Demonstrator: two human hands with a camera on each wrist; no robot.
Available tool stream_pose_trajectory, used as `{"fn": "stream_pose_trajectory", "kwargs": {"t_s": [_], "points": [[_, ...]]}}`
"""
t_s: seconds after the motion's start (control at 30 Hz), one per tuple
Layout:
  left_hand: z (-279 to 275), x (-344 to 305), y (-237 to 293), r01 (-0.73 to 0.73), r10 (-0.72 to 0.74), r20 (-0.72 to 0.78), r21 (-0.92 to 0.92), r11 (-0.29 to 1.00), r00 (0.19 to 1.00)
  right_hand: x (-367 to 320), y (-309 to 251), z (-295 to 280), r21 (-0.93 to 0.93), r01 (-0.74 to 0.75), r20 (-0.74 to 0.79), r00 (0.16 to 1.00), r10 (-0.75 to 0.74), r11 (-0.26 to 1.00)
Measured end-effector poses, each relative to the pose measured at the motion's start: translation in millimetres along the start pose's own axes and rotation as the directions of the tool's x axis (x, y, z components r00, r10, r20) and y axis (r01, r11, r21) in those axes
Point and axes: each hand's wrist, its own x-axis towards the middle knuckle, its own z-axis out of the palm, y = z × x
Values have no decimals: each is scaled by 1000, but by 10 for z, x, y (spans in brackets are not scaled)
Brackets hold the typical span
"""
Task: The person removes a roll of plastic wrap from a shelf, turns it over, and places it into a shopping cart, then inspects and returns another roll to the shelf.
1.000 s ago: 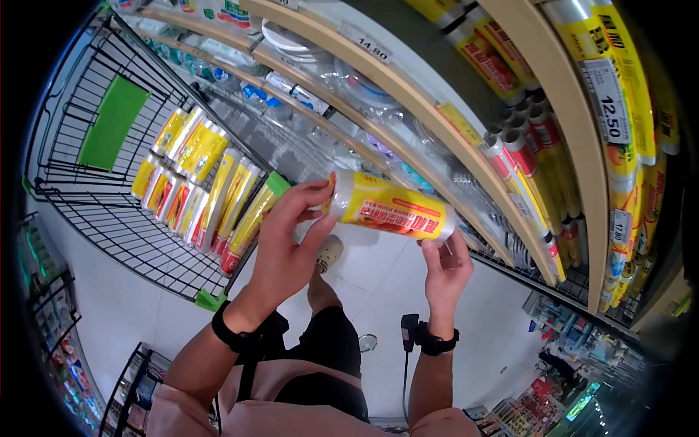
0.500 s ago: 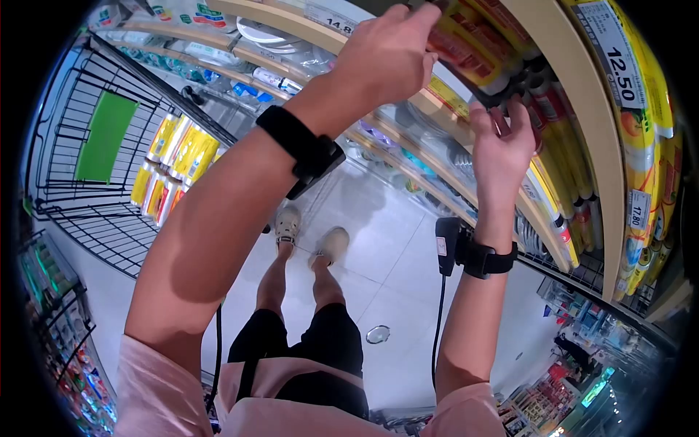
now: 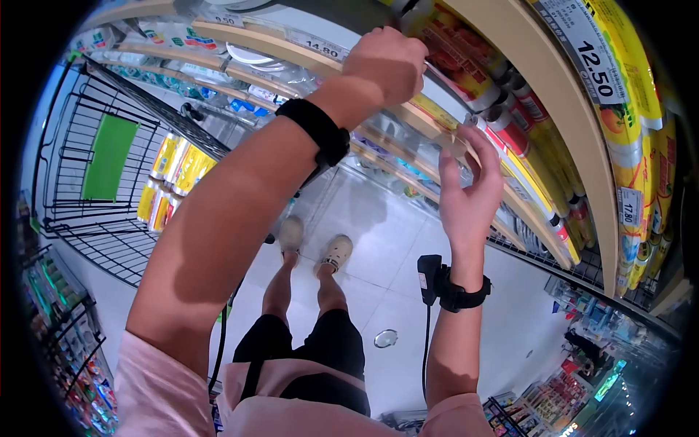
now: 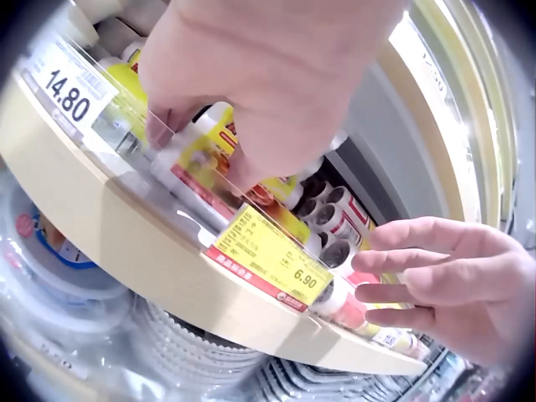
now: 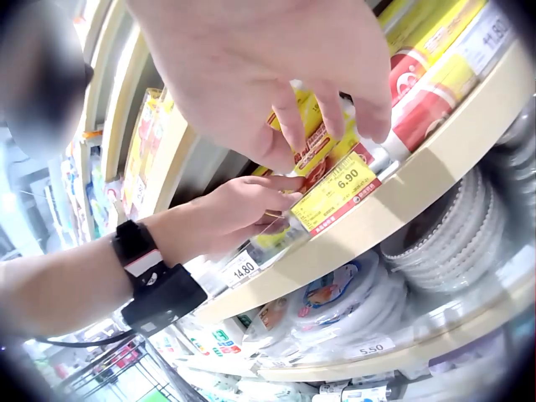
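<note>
Reaching onto the upper shelf, my left hand [image 3: 386, 64] has its fingers curled over a yellow and white roll [image 4: 219, 126] behind the clear shelf lip; in the left wrist view the thumb and fingers lie on either side of it. The hand hides part of the roll. Just in front of the shelf edge, beside upright rolls with red and white ends [image 3: 507, 131], is my right hand [image 3: 472, 191], fingers spread and slightly bent, holding nothing. A yellow 6.90 price tag [image 4: 272, 261] sits on the shelf edge between the hands.
A wire cart [image 3: 95, 218] with a green panel [image 3: 111, 156] and several yellow packs [image 3: 191, 169] stands at the left. Lower shelves hold stacked clear and white plastic ware [image 5: 444, 222]. More rolls [image 3: 619, 131] with 12.50 tags line the right.
The roll held between both hands a second ago went up to the shelf with the left hand. Since half a second ago, the right hand has drawn back left and down from the rolls.
</note>
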Motion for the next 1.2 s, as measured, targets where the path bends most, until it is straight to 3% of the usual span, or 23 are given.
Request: {"fn": "stream_pose_trajectory", "kwargs": {"t_s": [0.07, 0.1, 0.23, 0.33, 0.37, 0.47, 0.53, 0.57, 0.7, 0.77, 0.83, 0.87, 0.93, 1.0, 1.07, 1.17, 1.2], "points": [[95, -20, 42, -46, 49, -75, 37, 998, 996, -176, -110, -60, 16, -39, 42, 998, 39, 999], [-10, -1, 98, 13, -15, 67, 24, 1000, 998, -300, -172, -109, 4, -51, 62, 997, 51, 999], [-45, -52, 117, 105, -92, 194, -56, 993, 977, -778, -298, -314, 134, -183, 138, 977, 164, 974], [-109, -179, 182, 70, -70, 9, 24, 997, 997, -1089, -210, -474, 180, -361, 331, 898, 289, 915], [-207, -236, 266, 98, -100, 49, 44, 994, 994, -1178, -202, -530, 149, -374, 350, 886, 305, 915], [-347, -415, 417, -15, 15, 8, -23, 1000, 1000, -1430, -186, -672, 89, -392, 411, 852, 325, 916], [-241, -367, 511, -39, 39, 57, -13, 999, 998, -1567, -148, -780, 90, -386, 449, 839, 308, 918], [-179, -336, 559, -50, 51, 80, -10, 999, 995, -1597, -155, -864, 77, -424, 511, 794, 329, 902], [-330, -541, 895, -147, 120, -123, -233, 961, 985, -1758, 43, -1203, -96, -424, 674, 638, 372, 901], [-666, -890, 1071, -66, 64, -19, -384, 921, 998, -1850, 113, -1389, -132, -403, 652, 652, 386, 906], [-888, -1410, 1162, -104, 72, -83, -499, 860, 994, -1906, 173, -1570, -125, -422, 625, 669, 402, 898], [-943, -1718, 1138, -67, 25, -90, -495, 867, 996, -1927, 206, -1650, -109, -443, 614, 674, 411, 890], [-1140, -2376, 1049, 281, -201, 213, -476, 833, 956, -1977, 286, -1785, -81, -490, 605, 668, 433, 868], [-1080, -3150, 818, 456, -375, 260, -537, 710, 890, -2046, 431, -1851, -115, -457, 613, 666, 425, 882], [-1155, -3765, 666, 721, -556, 468, -540, 434, 686, -2156, 713, -1821, -157, -414, 670, 623, 404, 897], [-1459, -4194, 742, 806, -678, 512, -554, 208, 527, -2210, 881, -1752, -227, -348, 763, 517, 388, 909], [-1518, -4291, 722, 765, -686, 446, -589, 259, 576, -2194, 857, -1746, -269, -329, 782, 474, 404, 905]]}}
